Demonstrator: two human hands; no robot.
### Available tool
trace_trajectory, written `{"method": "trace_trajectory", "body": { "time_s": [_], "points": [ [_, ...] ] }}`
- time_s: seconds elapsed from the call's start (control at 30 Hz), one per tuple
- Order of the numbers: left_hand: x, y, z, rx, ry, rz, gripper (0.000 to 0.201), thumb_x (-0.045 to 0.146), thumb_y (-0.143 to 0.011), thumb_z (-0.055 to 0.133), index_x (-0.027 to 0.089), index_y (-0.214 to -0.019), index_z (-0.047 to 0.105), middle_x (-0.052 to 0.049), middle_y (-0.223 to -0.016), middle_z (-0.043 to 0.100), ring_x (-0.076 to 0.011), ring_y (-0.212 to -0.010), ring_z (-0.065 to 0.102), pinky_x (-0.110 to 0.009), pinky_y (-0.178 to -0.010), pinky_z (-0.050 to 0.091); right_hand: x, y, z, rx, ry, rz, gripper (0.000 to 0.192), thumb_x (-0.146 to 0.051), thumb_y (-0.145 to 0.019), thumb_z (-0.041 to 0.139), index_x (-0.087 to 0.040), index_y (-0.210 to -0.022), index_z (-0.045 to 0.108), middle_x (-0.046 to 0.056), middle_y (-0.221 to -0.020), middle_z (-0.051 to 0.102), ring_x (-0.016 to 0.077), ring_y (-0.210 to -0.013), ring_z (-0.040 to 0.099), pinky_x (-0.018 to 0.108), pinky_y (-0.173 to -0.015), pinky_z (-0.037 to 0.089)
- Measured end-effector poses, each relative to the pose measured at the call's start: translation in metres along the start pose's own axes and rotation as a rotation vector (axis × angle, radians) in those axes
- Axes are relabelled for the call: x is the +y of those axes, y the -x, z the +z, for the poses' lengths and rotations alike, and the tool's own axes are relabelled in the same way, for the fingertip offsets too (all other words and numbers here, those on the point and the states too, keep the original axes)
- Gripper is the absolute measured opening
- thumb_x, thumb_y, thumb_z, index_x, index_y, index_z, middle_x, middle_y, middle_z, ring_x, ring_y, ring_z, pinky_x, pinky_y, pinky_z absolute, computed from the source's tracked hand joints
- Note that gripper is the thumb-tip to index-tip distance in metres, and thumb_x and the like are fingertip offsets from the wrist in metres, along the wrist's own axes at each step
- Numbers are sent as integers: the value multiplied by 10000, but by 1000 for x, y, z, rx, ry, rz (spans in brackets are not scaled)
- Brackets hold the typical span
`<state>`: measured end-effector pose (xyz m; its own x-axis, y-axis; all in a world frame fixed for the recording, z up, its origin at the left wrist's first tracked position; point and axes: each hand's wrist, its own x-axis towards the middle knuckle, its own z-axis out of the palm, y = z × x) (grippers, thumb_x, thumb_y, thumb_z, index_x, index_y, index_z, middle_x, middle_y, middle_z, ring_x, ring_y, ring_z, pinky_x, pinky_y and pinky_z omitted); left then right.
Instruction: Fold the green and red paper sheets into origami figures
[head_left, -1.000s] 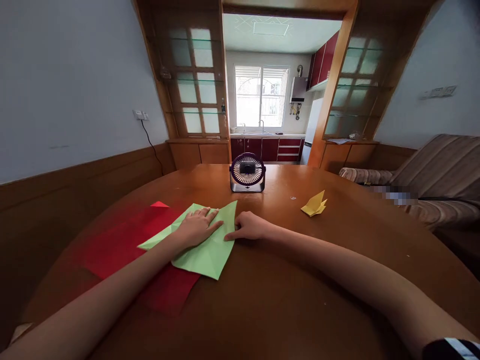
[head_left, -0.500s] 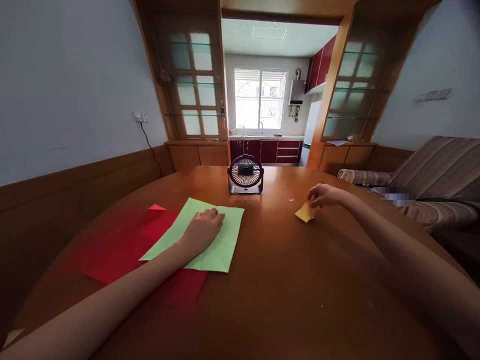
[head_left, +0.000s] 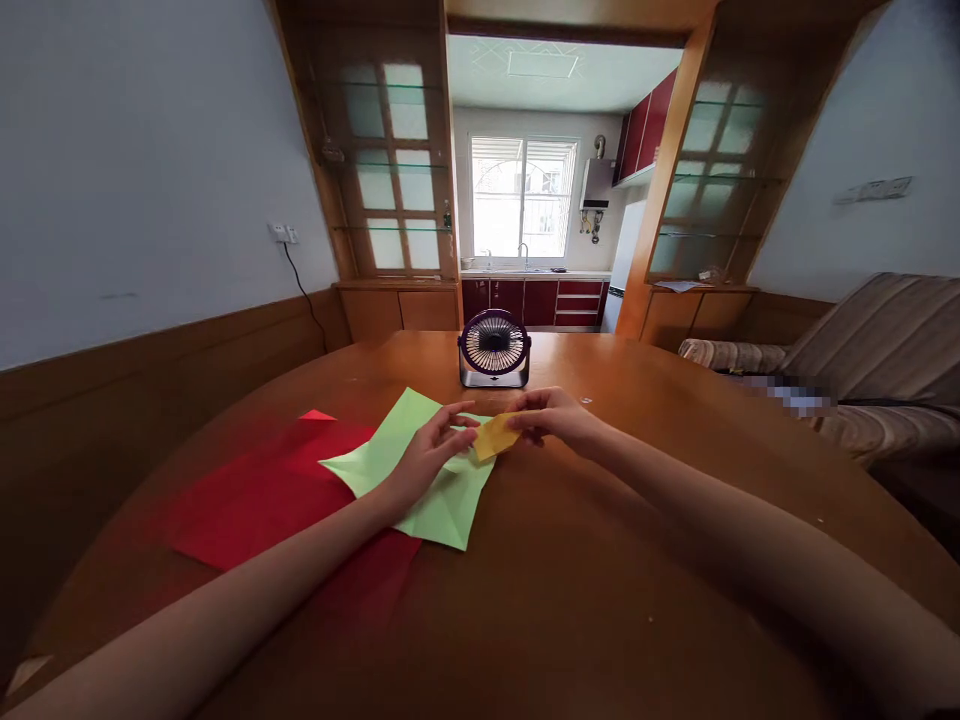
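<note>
A small folded piece of yellow paper (head_left: 495, 437) is pinched at its right end by the fingers of my right hand (head_left: 556, 416). It is tilted over the right edge of a creased light green sheet of paper (head_left: 442, 505). My left hand (head_left: 429, 455) is over the green sheet, fingers apart, its fingertips close to the yellow paper's left end. Whether they touch it I cannot tell. Under the green sheet, on its left, lies red paper (head_left: 262, 495), partly hidden by the green sheet and my left forearm.
All the paper is on a large brown wooden table (head_left: 570, 590) with a rounded edge. A small dark purple fan (head_left: 494, 345) stands upright beyond my hands. To the right is a striped sofa (head_left: 862, 340). A black cord (head_left: 304, 290) hangs from a wall socket at left.
My right hand has lifted the yellow paper and brought it left to the green sheet. My left hand has risen from lying on the green sheet, which has shifted slightly right.
</note>
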<state>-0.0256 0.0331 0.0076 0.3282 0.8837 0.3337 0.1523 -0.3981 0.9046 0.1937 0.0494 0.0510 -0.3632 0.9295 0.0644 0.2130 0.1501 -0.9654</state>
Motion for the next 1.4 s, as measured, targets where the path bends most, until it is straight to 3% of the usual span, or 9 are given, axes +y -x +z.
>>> {"method": "trace_trajectory", "body": {
  "time_s": [0.17,0.37,0.57,0.7,0.83,1.03,1.2,1.3,1.4],
  "points": [
    [-17,0,-1,140,307,-170,751,197,-621,789,212,-1303,476,-71,-1085,613,-142,-766,653,-315,-727,542,30,-13,18,76,-98,-239,225,-245,-724,720,-170,-924,648,41,-889,691,132,-737,633,269,-682,526],
    [-26,-2,-4,155,378,-200,534,157,-594,752,152,-1114,634,-67,-1024,680,-172,-888,650,-277,-766,514,59,-5,20,157,-26,-463,245,-279,-813,602,-231,-1050,639,60,-1254,575,191,-1090,581,365,-957,462],
    [-23,0,-3,134,484,-251,422,151,-599,712,157,-1021,697,-31,-940,705,-143,-799,636,-252,-723,488,64,6,26,173,98,-543,332,-319,-831,642,-236,-1151,608,54,-1091,634,178,-970,576,352,-903,460],
    [-20,1,-3,95,527,-249,391,190,-632,752,158,-1018,702,-38,-945,710,-155,-823,645,-266,-751,491,59,12,29,27,194,-574,472,-328,-834,647,-249,-1287,543,57,-1093,573,163,-891,541,341,-841,470],
    [-19,2,-4,90,573,-261,354,203,-634,790,145,-972,706,-40,-910,712,-152,-826,651,-259,-765,495,59,15,29,47,254,-601,337,-316,-804,687,-205,-1119,644,60,-1023,544,163,-859,532,333,-802,476],
    [-21,1,-6,149,597,-247,359,190,-627,810,138,-969,713,-46,-911,717,-150,-829,657,-243,-761,502,64,14,32,162,302,-659,248,-249,-841,616,-190,-1079,650,68,-984,568,167,-838,553,340,-771,497],
    [-24,1,-6,173,606,-238,388,202,-619,827,140,-984,709,-47,-901,724,-147,-809,666,-233,-741,511,66,11,35,218,350,-695,132,-234,-831,638,-210,-958,665,73,-1018,551,201,-965,561,382,-862,483],
    [-24,1,-5,159,573,-244,425,233,-609,845,137,-996,696,-56,-903,728,-149,-783,671,-239,-719,513,68,7,33,230,272,-639,86,-263,-804,670,-203,-863,653,71,-1049,546,212,-1022,548,407,-932,442],
    [-24,1,-4,166,523,-244,452,262,-593,862,130,-988,688,-61,-889,730,-149,-766,671,-241,-707,510,70,4,31,180,116,-533,181,-341,-762,707,-189,-806,618,62,-1037,555,215,-1018,541,387,-927,425]
  ]
}}
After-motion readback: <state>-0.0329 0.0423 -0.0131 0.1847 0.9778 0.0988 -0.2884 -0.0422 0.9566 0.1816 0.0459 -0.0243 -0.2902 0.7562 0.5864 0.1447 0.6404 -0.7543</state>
